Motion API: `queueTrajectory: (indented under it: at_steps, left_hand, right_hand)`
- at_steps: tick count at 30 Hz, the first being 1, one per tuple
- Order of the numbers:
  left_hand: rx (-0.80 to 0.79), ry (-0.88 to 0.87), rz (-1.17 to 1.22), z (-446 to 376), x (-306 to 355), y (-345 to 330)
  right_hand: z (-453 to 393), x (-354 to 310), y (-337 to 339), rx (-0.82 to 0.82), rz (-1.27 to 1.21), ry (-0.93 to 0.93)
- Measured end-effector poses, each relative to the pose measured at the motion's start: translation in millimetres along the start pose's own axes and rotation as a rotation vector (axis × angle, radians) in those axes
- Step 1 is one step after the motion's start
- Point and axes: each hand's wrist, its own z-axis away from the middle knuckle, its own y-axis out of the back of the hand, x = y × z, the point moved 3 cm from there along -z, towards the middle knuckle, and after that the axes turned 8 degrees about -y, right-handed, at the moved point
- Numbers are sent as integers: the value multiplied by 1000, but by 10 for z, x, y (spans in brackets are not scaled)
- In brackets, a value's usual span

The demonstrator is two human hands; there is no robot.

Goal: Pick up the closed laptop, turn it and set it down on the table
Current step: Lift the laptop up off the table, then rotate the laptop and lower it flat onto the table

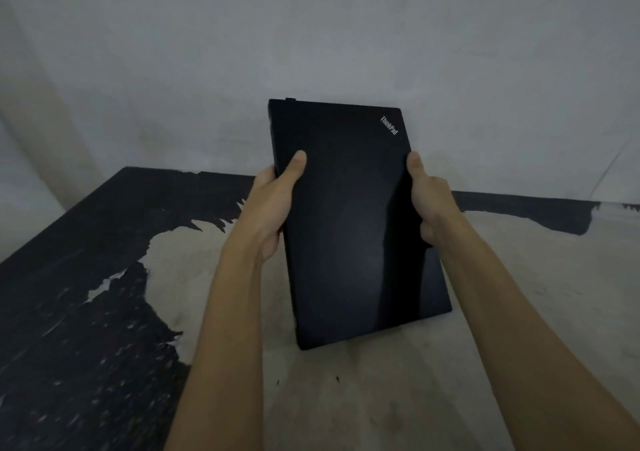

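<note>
A closed black laptop (pixel 349 218) with a small white logo near its top right corner is held up above the table, its long side running away from me and its lid facing me. My left hand (pixel 273 204) grips its left long edge, thumb on the lid. On the opposite long edge my right hand (pixel 429 201) holds it the same way. The fingers behind the laptop are hidden. The laptop's lower end hangs over the pale part of the table (pixel 346 381).
The table has a worn top: peeling black coating (pixel 69 312) on the left and along the back, bare pale surface in the middle and right. A plain grey wall (pixel 311 34) stands close behind the table's far edge.
</note>
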Motion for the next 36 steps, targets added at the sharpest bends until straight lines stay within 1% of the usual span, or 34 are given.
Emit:
queueTrajectory:
  at_steps: [3,5,7,9,13,16,18,21,23,25,27,33,36]
  left_hand:
    - [126,-38,-24,-22,-44,-18]
    - [160,-15,-44,-18,-75,29]
    - [157,25,-85,-20,-87,115]
    - [124,65,-137,-13,-79,196]
    - [-8,86,-156,25,-54,263]
    - [-94,98,-177,52,-26,250]
    - [-141,116,-183,64,-12,220]
    - [-209,133,-209,106,15,134]
    - [-243,149,-207,122,13,80]
    - [-269,162,-209,139,10,37]
    - [-280,168,-212,138,1,15]
    - [-303,175,-235,142,-1,-19]
    - [-354,153,-236,138,9,-9]
  right_hand:
    - [-18,33,-6,-8,60,-17]
    - [-2,54,-3,-41,137,-32]
    - [55,51,-20,-97,190,-25]
    - [80,21,-24,-78,262,81]
    - [106,-89,-35,135,477,350]
    - [151,-193,-36,263,658,586]
    - [189,-276,-69,296,822,699]
    - [232,-380,-174,287,961,807]
    - [261,-441,-242,247,1027,795]
    - [262,-467,-266,185,1073,713]
    - [252,-482,-248,159,1065,668]
    - [216,-458,-175,185,986,552]
    - [199,-474,-76,213,943,485]
